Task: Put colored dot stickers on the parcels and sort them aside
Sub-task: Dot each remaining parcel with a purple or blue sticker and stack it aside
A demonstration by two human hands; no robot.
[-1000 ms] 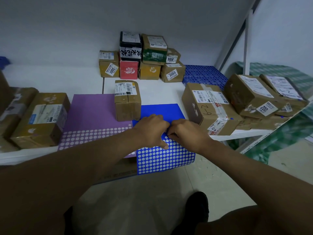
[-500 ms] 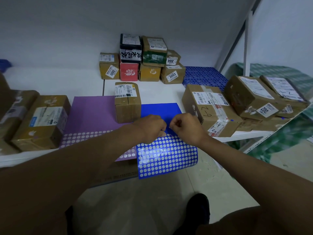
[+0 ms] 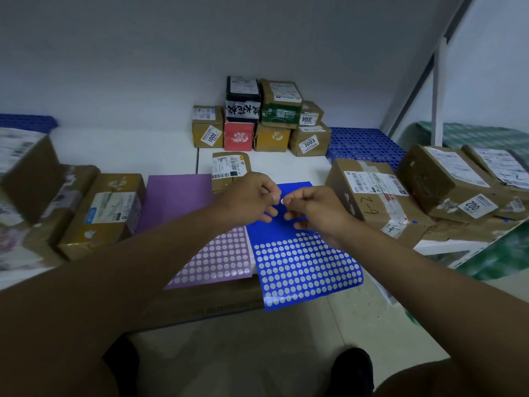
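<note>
White table (image 3: 120,150), blue sticker sheet (image 3: 303,270), purple sheet (image 3: 177,196), parcels.

A blue sheet (image 3: 303,270) and a purple sheet (image 3: 183,196) carry pale dots; the parcel (image 3: 226,170) looks brown.

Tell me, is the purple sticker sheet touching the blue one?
Apart. The head view shows a thin pale strip of table between the purple sheet and the blue sheet.

white table (image 3: 120,151) has a purple sticker sheet (image 3: 183,202) and blue sticker sheet (image 3: 303,265) up front, both hanging over the edge, small labelled parcel (image 3: 229,170) just behind them, more parcels stacked at the back wall and both sides
</note>
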